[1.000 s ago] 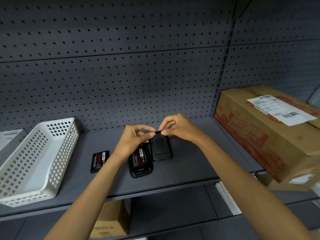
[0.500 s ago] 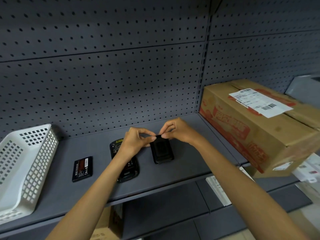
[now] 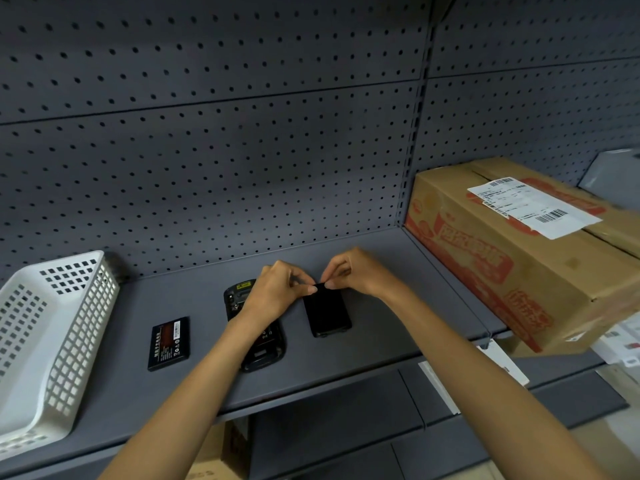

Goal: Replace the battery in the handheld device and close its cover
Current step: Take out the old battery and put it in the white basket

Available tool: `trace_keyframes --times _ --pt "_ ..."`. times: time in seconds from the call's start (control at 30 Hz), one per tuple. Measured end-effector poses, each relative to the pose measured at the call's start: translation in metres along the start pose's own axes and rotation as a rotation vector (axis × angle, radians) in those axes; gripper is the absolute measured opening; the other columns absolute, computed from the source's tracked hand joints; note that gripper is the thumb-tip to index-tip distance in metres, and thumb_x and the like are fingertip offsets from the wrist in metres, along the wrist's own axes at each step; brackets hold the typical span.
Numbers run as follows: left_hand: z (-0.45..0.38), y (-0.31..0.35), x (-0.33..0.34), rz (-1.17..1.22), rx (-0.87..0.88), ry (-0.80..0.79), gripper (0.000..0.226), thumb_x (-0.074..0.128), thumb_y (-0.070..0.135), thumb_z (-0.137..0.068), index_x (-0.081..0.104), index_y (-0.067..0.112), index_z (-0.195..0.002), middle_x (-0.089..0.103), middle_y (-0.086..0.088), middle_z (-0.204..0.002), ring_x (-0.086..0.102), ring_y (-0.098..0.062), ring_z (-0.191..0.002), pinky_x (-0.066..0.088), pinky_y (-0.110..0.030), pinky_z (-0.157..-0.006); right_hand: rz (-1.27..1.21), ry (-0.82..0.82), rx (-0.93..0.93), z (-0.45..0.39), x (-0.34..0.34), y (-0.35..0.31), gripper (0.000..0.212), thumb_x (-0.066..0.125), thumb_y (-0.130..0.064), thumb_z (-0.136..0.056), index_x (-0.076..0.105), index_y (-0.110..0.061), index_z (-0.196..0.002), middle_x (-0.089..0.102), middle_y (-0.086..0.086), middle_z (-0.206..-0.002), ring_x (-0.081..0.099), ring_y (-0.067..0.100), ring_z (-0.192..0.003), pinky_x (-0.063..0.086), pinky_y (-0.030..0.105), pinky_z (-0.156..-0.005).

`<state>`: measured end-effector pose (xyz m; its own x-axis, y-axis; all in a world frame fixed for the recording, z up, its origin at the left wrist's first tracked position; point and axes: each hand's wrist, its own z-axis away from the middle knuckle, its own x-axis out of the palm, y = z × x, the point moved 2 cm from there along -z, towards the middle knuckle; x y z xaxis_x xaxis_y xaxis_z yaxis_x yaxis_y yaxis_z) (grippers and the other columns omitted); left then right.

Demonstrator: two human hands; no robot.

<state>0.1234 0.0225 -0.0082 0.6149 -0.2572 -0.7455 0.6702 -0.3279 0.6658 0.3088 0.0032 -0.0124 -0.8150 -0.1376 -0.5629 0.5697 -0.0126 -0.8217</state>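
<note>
Black cover (image 3: 327, 313) pinched at far edge by both my hands, left (image 3: 277, 292), right (image 3: 356, 275). Device (image 3: 263, 344) under left wrist, open. Next: seat cover on device.

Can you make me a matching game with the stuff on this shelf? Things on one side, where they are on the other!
Things:
1. white basket
2. loose battery
3. black cover
4. cardboard box

Places:
A. pinched at its far edge by both hands
B. far right of the shelf
C. far left of the shelf
D. flat between the basket and the handheld device

Pairs: 1-C, 2-D, 3-A, 4-B
</note>
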Motion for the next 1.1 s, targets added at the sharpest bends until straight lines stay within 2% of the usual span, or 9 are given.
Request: trace_keyframes --times 0.2,0.33,0.47,0.6,0.77,0.87,1.0,1.1 --pt "0.000 -0.003 0.001 -0.024 0.006 -0.002 0.014 0.078 0.023 -0.081 0.079 0.018 -0.094 0.076 0.001 -0.089 0.068 -0.012 -0.089 0.054 -0.028 -0.084 -0.002 0.013 -0.008 0.001 0.002 0.003 0.013 0.077 -0.004 -0.082 0.076 -0.006 -0.094 0.077 0.012 -0.093 0.069 0.008 -0.079 0.049 0.008 -0.073" --pt "0.005 -0.002 -0.003 -0.017 0.029 0.006 0.016 0.078 0.024 -0.081 0.078 0.018 -0.095 0.076 0.001 -0.091 0.068 -0.012 -0.090 0.054 -0.028 -0.086 -0.020 0.039 -0.026 0.002 0.003 0.003 0.013 0.080 -0.006 -0.080 0.076 -0.008 -0.092 0.077 0.009 -0.093 0.071 0.011 -0.085 0.051 0.016 -0.081" --pt "0.013 -0.004 -0.011 0.008 0.037 0.048 0.010 0.078 0.028 -0.081 0.078 0.024 -0.089 0.076 0.002 -0.087 0.068 -0.011 -0.086 0.054 -0.027 -0.081 -0.041 0.053 -0.074 0.002 0.007 -0.002 0.015 0.080 -0.009 -0.080 0.075 -0.009 -0.094 0.076 0.003 -0.092 0.071 0.011 -0.088 0.053 0.021 -0.086" --pt "0.020 -0.012 -0.021 0.017 0.044 0.129 0.010 0.080 0.033 -0.078 0.078 0.028 -0.086 0.076 0.004 -0.082 0.068 -0.009 -0.081 0.056 -0.033 -0.081 -0.064 0.033 -0.137 0.002 0.016 -0.018 0.014 0.079 -0.009 -0.081 0.074 -0.011 -0.094 0.075 0.001 -0.091 0.072 0.011 -0.087 0.054 0.019 -0.083" --pt "0.033 -0.029 -0.039 -0.005 0.029 0.234 0.015 0.077 0.043 -0.078 0.076 0.033 -0.090 0.075 0.018 -0.090 0.068 -0.003 -0.093 0.056 -0.038 -0.087 -0.080 -0.033 -0.218 -0.001 0.034 -0.042 0.015 0.077 -0.004 -0.083 0.073 -0.009 -0.096 0.074 0.005 -0.093 0.069 0.005 -0.084 0.053 0.013 -0.078" --pt "0.042 -0.035 -0.050 -0.042 0.023 0.299 0.017 0.075 0.042 -0.080 0.076 0.032 -0.094 0.074 0.019 -0.097 0.066 -0.002 -0.100 0.053 -0.033 -0.091 -0.080 -0.068 -0.238 -0.004 0.045 -0.051 0.017 0.077 -0.005 -0.083 0.072 -0.015 -0.095 0.073 0.000 -0.093 0.069 0.007 -0.088 0.053 0.017 -0.082" --pt "0.056 -0.047 -0.063 -0.054 -0.014 0.334 0.018 0.075 0.038 -0.082 0.075 0.031 -0.099 0.074 0.017 -0.104 0.064 -0.007 -0.106 0.051 -0.034 -0.091 -0.040 -0.096 -0.257 -0.010 0.060 -0.061 0.023 0.078 -0.011 -0.081 0.071 -0.023 -0.099 0.073 -0.001 -0.101 0.069 0.010 -0.098 0.055 0.027 -0.093" --pt "0.066 -0.058 -0.068 -0.055 -0.034 0.338 0.021 0.074 0.037 -0.083 0.075 0.029 -0.102 0.073 0.015 -0.107 0.064 -0.009 -0.107 0.051 -0.035 -0.092 -0.002 -0.100 -0.261 -0.012 0.069 -0.068 0.024 0.078 -0.015 -0.081 0.072 -0.024 -0.103 0.073 -0.004 -0.108 0.066 0.009 -0.103 0.052 0.028 -0.094"
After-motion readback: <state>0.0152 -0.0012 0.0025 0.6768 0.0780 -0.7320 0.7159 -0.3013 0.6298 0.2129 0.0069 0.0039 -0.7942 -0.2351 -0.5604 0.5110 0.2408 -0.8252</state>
